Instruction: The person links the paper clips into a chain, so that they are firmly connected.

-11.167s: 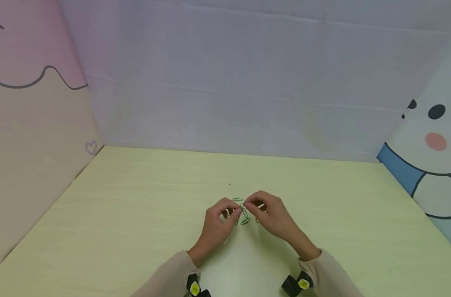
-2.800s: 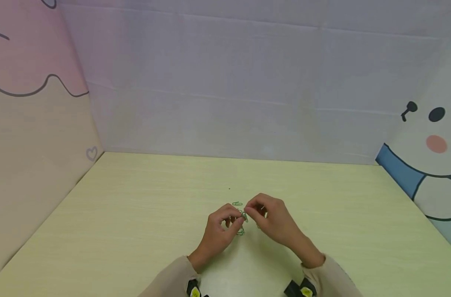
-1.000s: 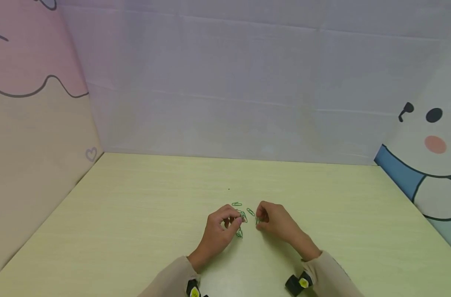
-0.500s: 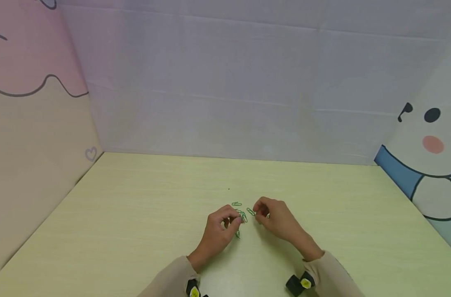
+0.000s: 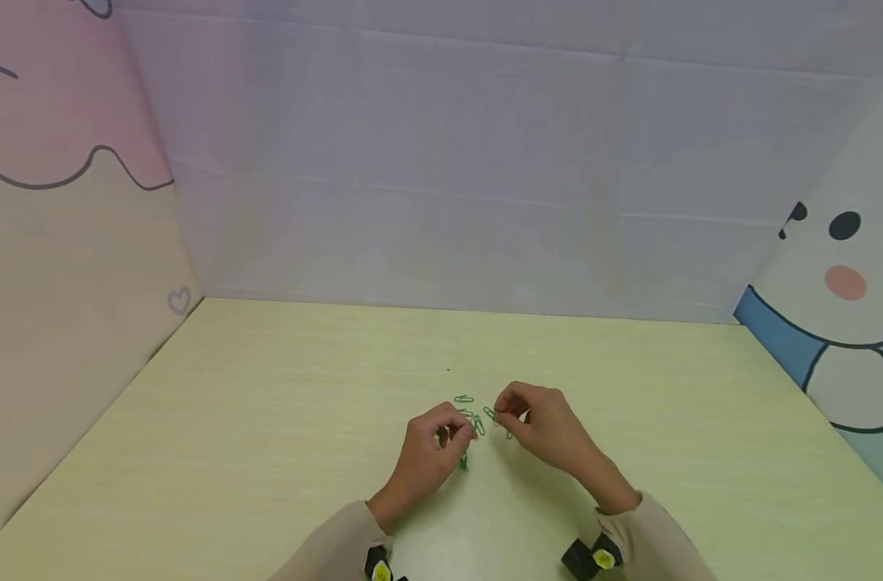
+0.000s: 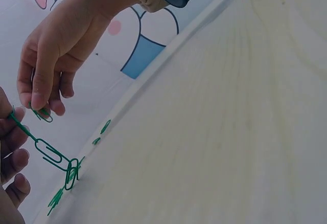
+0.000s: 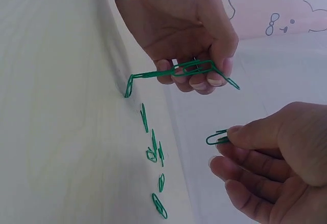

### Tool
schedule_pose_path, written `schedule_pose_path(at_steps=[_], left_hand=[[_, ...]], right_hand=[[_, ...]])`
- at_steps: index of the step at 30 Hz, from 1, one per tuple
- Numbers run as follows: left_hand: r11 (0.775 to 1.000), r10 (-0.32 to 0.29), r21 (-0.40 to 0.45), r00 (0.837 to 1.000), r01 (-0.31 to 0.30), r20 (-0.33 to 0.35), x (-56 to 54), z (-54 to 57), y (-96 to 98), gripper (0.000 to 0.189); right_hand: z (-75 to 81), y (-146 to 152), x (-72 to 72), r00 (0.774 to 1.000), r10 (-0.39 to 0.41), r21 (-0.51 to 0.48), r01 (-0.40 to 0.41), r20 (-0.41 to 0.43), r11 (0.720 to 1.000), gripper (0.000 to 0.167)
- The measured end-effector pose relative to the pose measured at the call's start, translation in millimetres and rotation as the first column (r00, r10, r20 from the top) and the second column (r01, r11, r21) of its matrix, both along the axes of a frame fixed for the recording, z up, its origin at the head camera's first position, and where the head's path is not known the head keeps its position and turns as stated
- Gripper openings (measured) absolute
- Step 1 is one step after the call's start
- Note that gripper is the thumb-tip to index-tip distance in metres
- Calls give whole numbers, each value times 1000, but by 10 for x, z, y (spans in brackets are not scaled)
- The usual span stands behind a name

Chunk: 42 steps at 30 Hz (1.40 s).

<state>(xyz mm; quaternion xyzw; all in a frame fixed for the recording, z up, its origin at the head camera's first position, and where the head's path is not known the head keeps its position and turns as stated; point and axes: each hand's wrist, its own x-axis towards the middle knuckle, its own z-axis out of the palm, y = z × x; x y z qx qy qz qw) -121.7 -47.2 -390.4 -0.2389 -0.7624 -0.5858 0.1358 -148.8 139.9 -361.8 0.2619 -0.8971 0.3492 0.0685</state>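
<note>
My left hand (image 5: 430, 452) pinches the top of a chain of linked green paper clips (image 7: 194, 68) between thumb and forefinger. The chain hangs below the fingers, and its lower links show in the left wrist view. A short distance to the right, my right hand (image 5: 546, 428) pinches one loose green paper clip (image 7: 217, 138) by its end, with the rounded end pointing toward the left hand. The loose clip and the chain are apart. In the head view the fingers largely hide the held clip.
Several more green paper clips lie loose on the pale wooden table (image 5: 282, 387) around the hands, such as one clip (image 5: 464, 399) beyond the left fingers. A grey-white backdrop (image 5: 441, 161) stands at the table's far edge, with printed panels at both sides.
A second ago the right hand was low at a clip on the table; it has risen slightly and moved left with one clip. The left hand has stayed nearly still, its chain swinging slightly.
</note>
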Motion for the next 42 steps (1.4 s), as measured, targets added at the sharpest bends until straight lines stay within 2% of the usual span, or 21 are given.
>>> schedule_pose_path(at_steps=[1,12,14,20,23,32,42], left_hand=[[1000,1,-6,1000,-1,7,21,42,-1,13],[999,27,-25,1000,-27,15,36,80,6,14],[999,33,-31,999,-32,26,21,50,10,14],[998,48,-43,998,-46,40,-93,-181,17,16],[998,46,-40,998,-44,34,-119,-242,11,16],[999,21,-40,1000,-22,-7,-131,-273,-2,19],[999,16,-40,1000,-16,-9,-125,-252,-1,18]], right_hand=[[4,-4,5,1000,0,-3,0,-4,1000,6],[75,-43,54,998,-6,-10,5,-58,1000,8],[94,-49,66,998,-2,-14,1,-62,1000,7],[121,-76,87,998,17,-36,-20,-67,999,7],[117,-90,93,997,27,-50,-31,-73,998,9],[85,-116,109,996,38,-61,-43,-75,997,10],[60,-141,112,996,45,-57,-50,-76,997,9]])
